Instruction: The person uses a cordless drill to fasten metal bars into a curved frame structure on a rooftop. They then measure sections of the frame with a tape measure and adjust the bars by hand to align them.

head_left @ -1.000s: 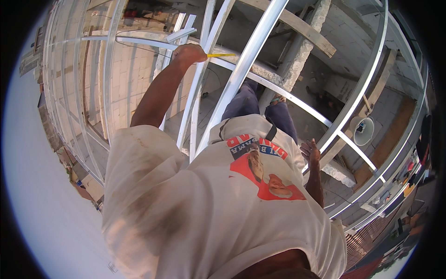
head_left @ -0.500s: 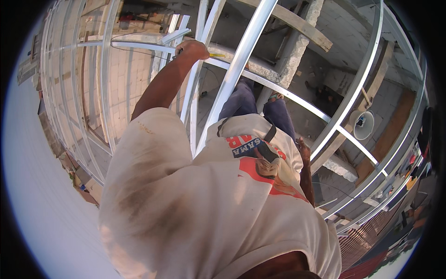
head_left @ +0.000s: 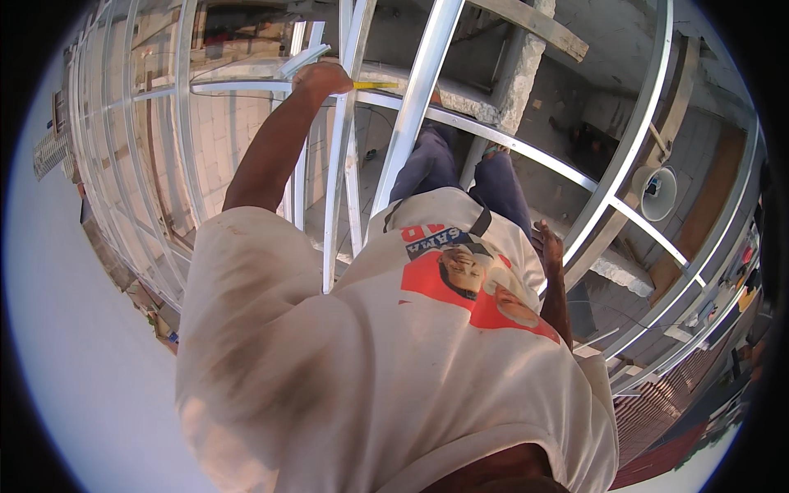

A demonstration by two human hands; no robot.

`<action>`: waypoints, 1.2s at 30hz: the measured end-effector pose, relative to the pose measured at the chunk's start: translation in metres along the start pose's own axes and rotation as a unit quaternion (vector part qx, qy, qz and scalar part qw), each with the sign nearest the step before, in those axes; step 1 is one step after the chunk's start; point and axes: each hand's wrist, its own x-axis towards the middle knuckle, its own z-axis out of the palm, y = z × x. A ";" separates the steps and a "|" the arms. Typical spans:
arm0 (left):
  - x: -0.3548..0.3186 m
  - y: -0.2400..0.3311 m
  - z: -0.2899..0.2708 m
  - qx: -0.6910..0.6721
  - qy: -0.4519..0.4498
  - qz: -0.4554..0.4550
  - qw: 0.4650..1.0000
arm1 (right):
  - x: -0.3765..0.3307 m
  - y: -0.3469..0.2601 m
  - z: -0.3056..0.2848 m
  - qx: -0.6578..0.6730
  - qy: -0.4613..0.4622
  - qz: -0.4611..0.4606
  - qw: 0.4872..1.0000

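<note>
Yellow tape measure [head_left: 374,85] juts just right of your clenched left hand [head_left: 322,79], which has stayed on the metal rail [head_left: 246,85]; your right hand [head_left: 549,244] hangs open.

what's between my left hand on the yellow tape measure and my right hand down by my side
In the head view, steel frame bars slant down from beside the left hand on the yellow tape measure; below them come the legs in blue trousers and the white shirt front beside the right hand.
</note>
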 end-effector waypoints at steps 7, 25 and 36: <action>0.015 -0.008 0.004 0.004 0.032 0.031 0.999 | 0.014 0.026 -0.003 0.009 0.004 0.027 1.000; 0.026 -0.010 0.000 0.047 -0.013 0.019 0.999 | 0.020 0.078 -0.007 0.092 0.019 0.029 0.995; 0.013 -0.004 -0.007 0.060 -0.036 0.009 0.998 | 0.024 0.075 -0.007 0.103 0.017 0.014 0.994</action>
